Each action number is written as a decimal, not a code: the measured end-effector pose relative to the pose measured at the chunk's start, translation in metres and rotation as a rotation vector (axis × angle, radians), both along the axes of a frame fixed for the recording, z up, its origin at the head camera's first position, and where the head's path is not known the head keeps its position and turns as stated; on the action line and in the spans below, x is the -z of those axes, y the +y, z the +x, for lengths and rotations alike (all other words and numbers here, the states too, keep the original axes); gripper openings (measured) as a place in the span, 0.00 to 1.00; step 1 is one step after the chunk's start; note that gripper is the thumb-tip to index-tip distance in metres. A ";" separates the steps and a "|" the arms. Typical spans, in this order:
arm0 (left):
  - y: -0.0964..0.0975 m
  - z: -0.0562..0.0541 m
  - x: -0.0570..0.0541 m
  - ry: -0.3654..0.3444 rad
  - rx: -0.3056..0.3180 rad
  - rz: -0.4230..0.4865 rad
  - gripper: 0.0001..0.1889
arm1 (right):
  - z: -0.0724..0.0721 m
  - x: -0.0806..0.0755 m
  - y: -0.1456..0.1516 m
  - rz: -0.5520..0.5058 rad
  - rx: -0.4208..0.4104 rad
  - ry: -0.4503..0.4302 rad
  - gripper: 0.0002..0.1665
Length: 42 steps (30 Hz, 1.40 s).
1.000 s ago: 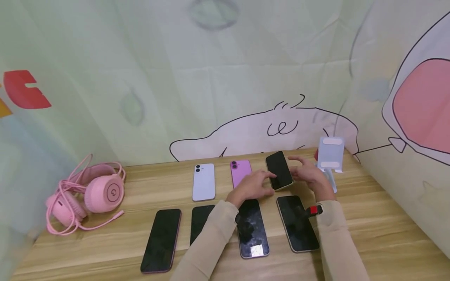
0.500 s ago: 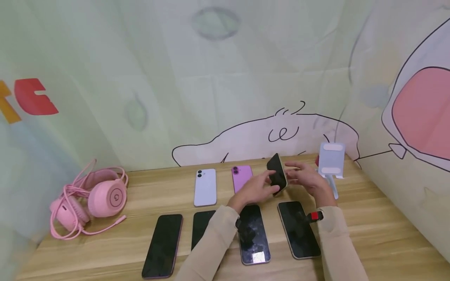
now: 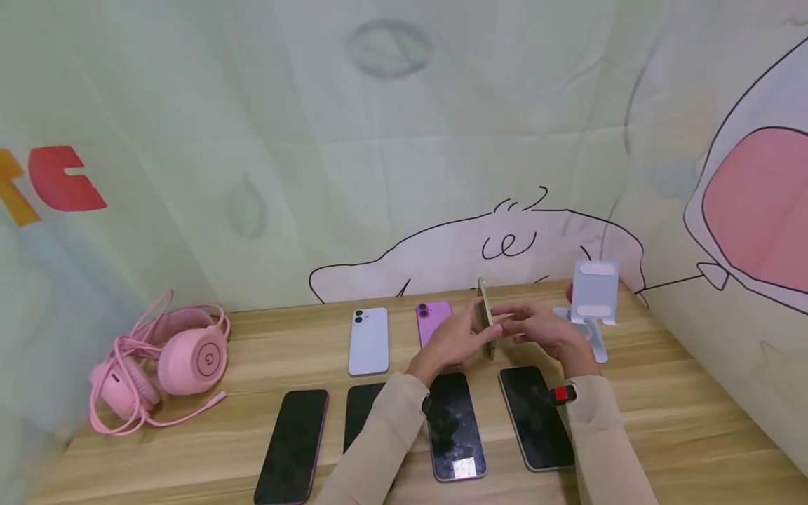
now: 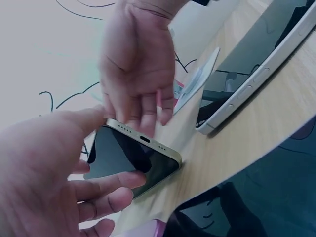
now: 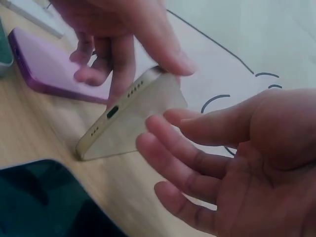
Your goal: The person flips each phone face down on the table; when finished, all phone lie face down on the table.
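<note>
My left hand [image 3: 453,341] pinches a smartphone [image 3: 485,313] with a pale yellow frame, its thumb and fingers on opposite faces. The phone stands on its long edge, nearly side-on in the head view. In the left wrist view its black screen [image 4: 116,158] faces the left fingers, while the thumb lies at the upper corner. The yellowish back [image 5: 143,116] shows in the right wrist view. My right hand [image 3: 544,330] hovers on the back's side with loosely bent fingers, its fingertips [image 5: 150,140] close to the back.
Lilac [image 3: 369,344] and magenta [image 3: 432,319] smartphones lie camera side up at the back. Several smartphones lie screen up in front, one [image 3: 536,419] near my right wrist. A light blue phone stand [image 3: 595,291] is right of the hands; pink headphones [image 3: 189,361] sit far left.
The yellow-framed phone has turned from screen facing me to standing edge-on. The left hand has turned it, and the right hand has shifted left toward its back.
</note>
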<state>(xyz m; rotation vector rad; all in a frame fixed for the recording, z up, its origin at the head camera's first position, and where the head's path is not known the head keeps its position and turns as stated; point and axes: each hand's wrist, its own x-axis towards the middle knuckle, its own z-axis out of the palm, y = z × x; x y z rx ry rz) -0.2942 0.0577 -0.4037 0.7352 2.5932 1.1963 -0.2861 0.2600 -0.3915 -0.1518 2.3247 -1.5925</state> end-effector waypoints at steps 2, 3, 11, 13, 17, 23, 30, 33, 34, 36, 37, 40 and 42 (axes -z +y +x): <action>0.000 0.000 -0.002 -0.012 -0.004 0.018 0.42 | 0.000 0.002 0.000 0.014 -0.005 -0.020 0.24; -0.001 -0.001 -0.002 -0.020 -0.007 0.023 0.42 | 0.000 0.004 0.001 0.022 -0.013 -0.026 0.25; -0.003 -0.001 -0.002 -0.070 -0.063 0.056 0.38 | 0.002 0.009 0.002 0.100 -0.047 -0.072 0.27; -0.003 -0.002 0.002 -0.059 -0.077 0.021 0.36 | 0.004 0.009 0.002 0.129 -0.035 -0.070 0.27; -0.001 -0.003 0.011 -0.031 -0.085 -0.052 0.32 | 0.007 0.007 0.005 0.206 -0.008 -0.052 0.26; 0.004 0.001 0.015 -0.012 -0.041 -0.102 0.28 | 0.008 0.003 0.011 0.256 0.021 -0.051 0.25; 0.010 0.004 0.017 0.009 -0.006 -0.196 0.41 | 0.008 0.002 0.016 0.255 0.021 -0.045 0.26; 0.012 0.004 0.016 -0.007 -0.016 -0.213 0.47 | 0.008 0.000 0.018 0.255 0.025 -0.047 0.27; 0.013 0.004 0.015 -0.013 -0.022 -0.216 0.47 | 0.008 0.000 0.018 0.254 0.027 -0.048 0.27; 0.014 0.004 0.014 -0.010 -0.024 -0.226 0.47 | 0.007 -0.001 0.019 0.250 0.031 -0.049 0.27; 0.015 0.003 0.014 -0.011 -0.023 -0.233 0.47 | 0.007 -0.001 0.020 0.247 0.032 -0.050 0.27; 0.017 0.003 0.014 -0.016 -0.025 -0.254 0.46 | 0.007 0.000 0.020 0.243 0.034 -0.047 0.27; 0.018 0.003 0.015 -0.021 -0.025 -0.265 0.46 | 0.006 0.001 0.020 0.240 0.032 -0.044 0.27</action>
